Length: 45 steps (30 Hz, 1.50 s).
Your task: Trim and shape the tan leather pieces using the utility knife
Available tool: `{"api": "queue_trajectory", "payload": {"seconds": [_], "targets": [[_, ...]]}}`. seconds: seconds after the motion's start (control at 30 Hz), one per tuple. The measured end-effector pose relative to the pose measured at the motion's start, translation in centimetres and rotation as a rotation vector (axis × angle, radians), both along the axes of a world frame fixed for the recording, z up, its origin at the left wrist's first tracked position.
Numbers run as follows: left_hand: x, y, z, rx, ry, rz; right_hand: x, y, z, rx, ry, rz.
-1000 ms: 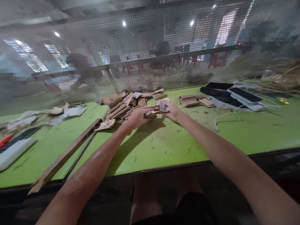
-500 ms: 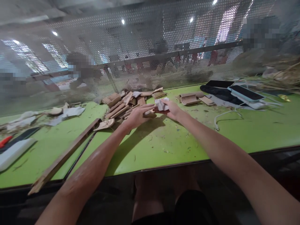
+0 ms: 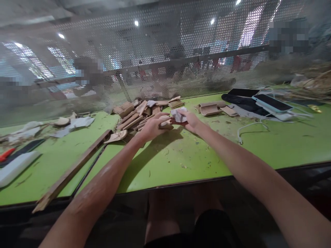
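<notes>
My left hand point(image 3: 152, 126) is stretched out over the green table point(image 3: 181, 155) and closed on a small tan wooden piece point(image 3: 165, 124). My right hand point(image 3: 188, 120) meets it from the right and grips a crumpled white cloth point(image 3: 178, 115), which presses against that piece. Just behind both hands lies a pile of tan wooden pieces point(image 3: 139, 115).
A long wooden strip point(image 3: 74, 168) lies diagonally at the left. More wooden pieces point(image 3: 210, 109) sit to the right, then phones point(image 3: 269, 102) and a white cable point(image 3: 248, 126). White scraps point(image 3: 77, 123) and a white block point(image 3: 15, 167) lie at far left. A perforated metal screen point(image 3: 165, 55) backs the table.
Both hands stay together at the same spot; the right hand with the cloth has shifted slightly against the wooden piece.
</notes>
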<state>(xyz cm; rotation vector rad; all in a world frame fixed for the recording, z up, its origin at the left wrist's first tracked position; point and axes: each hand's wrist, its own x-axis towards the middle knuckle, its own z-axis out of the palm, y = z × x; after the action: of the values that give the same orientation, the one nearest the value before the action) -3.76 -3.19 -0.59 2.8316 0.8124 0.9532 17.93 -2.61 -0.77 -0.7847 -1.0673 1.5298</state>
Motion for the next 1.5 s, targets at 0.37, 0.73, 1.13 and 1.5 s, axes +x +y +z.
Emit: {"api": "queue_trajectory", "payload": {"seconds": [0.37,0.73,1.13,1.5], "targets": [[0.0,0.3,-0.5,0.058,-0.003,0.045,-0.1,0.1,-0.2,0.012,-0.003,-0.007],[0.0,0.0,-0.4,0.036,0.000,0.044,-0.7,-0.5,0.2,-0.030,0.034,0.041],[0.1,-0.3,-0.6,0.044,-0.001,0.041,-0.4,0.1,-0.3,-0.039,0.039,0.055],[0.3,-0.5,-0.4,0.037,-0.001,0.022,-0.2,0.6,-0.7,-0.053,0.038,0.059]]}}
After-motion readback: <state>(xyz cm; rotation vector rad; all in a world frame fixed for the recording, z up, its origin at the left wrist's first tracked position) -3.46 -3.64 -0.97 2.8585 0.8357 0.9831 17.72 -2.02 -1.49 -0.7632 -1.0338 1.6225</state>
